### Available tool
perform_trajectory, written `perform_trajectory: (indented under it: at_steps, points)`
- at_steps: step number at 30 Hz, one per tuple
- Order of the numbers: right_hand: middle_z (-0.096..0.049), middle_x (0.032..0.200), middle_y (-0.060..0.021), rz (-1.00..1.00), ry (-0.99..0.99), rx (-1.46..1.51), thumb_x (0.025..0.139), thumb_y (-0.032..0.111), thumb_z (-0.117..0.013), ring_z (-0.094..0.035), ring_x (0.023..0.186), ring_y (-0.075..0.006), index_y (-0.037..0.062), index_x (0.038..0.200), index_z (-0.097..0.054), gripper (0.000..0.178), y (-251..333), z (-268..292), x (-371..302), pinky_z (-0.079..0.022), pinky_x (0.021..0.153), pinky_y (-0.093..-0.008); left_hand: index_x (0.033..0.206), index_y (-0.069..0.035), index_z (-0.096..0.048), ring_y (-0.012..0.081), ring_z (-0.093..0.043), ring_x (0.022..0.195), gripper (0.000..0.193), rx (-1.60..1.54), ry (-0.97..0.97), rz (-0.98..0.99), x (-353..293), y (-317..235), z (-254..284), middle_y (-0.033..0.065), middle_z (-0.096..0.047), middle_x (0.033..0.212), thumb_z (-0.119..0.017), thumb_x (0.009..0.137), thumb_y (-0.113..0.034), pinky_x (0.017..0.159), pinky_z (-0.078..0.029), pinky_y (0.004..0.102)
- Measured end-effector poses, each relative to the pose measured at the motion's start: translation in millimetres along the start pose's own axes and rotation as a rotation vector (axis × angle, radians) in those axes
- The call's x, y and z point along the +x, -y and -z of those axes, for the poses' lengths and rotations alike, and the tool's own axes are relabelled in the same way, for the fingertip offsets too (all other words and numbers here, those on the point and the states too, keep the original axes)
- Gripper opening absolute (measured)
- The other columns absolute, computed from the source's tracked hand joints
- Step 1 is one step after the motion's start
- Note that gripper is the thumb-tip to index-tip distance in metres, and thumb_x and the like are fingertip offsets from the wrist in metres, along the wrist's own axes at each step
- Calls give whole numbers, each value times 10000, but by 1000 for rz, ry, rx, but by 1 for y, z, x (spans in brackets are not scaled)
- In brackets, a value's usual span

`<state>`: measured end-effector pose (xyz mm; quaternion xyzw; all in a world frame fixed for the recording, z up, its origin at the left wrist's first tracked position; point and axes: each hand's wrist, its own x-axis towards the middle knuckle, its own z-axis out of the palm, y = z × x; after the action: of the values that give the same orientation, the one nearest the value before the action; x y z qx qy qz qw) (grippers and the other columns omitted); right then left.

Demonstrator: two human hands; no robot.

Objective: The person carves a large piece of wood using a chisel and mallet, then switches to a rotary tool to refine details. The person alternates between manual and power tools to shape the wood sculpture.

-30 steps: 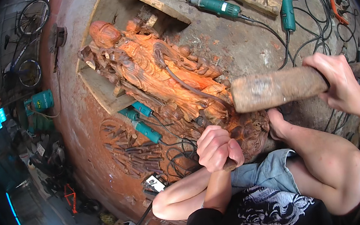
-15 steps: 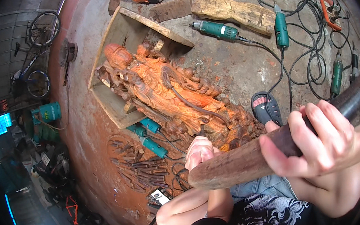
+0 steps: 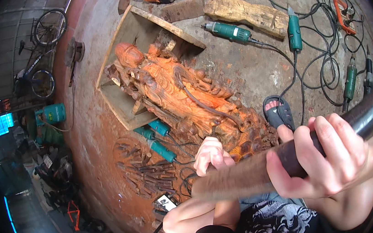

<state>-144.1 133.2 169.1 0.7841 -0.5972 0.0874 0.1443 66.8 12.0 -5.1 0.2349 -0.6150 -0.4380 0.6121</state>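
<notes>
An orange-red carved wooden figure (image 3: 179,92) lies on the reddish floor, its head resting in an open wooden box (image 3: 140,34). My left hand (image 3: 210,154) is closed around a chisel whose tip, hidden by the hand, meets the carving's lower end. My right hand (image 3: 324,156) grips a long wooden mallet (image 3: 244,176), raised close to the camera and lying across the view above the left hand. My foot in a dark sandal (image 3: 278,113) rests beside the carving.
Several green power tools (image 3: 227,32) and tangled black cables (image 3: 327,63) lie at the upper right beside a rough wooden block (image 3: 246,14). Several chisels (image 3: 149,173) and two teal tools (image 3: 157,143) lie left of my hand. Bicycles (image 3: 43,50) stand at far left.
My right hand has swung the mallet up and toward the camera, from level with the carving to across the lower view. The left hand stays on the chisel.
</notes>
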Motion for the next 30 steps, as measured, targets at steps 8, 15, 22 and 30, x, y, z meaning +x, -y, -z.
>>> perform_trajectory:
  at_steps: [8, 15, 22, 30]
  points:
    - [-621, 875, -82, -52, 27, 200, 751, 192, -675, -607, 704, -218, 120, 1166, -630, 424, 15, -18, -27, -496, 642, -358, 789, 27, -650, 395, -737, 988, 275, 620, 408, -58, -7, -39, 42, 148, -728, 878, -615, 996, -150, 943, -570, 520]
    - [-541, 852, -47, 22, 383, 708, 755, 189, -667, -519, 601, -143, 83, 1133, -697, 393, 11, -22, -35, -429, 509, -290, 740, 86, -575, 504, -702, 1116, 422, 320, 48, 348, -14, -32, 55, 251, -750, 972, -453, 1092, -113, 1004, -543, 608]
    - [-539, 863, -35, 54, 225, 633, 740, 87, -719, -488, 569, -107, 111, 1135, -698, 397, 23, -23, -34, -408, 442, -245, 745, 106, -598, 511, -712, 1092, 436, 422, -8, 247, -29, -33, 40, 231, -743, 912, -492, 1092, -137, 951, -567, 568]
    - [-552, 808, 2, 147, -170, 262, 628, -100, -921, -468, 529, -74, 214, 1144, -646, 664, 27, -39, -31, -416, 424, -209, 743, 107, -606, 486, -731, 1065, 364, 552, 123, 180, -24, -33, 19, 222, -749, 881, -488, 1039, -70, 907, -596, 540]
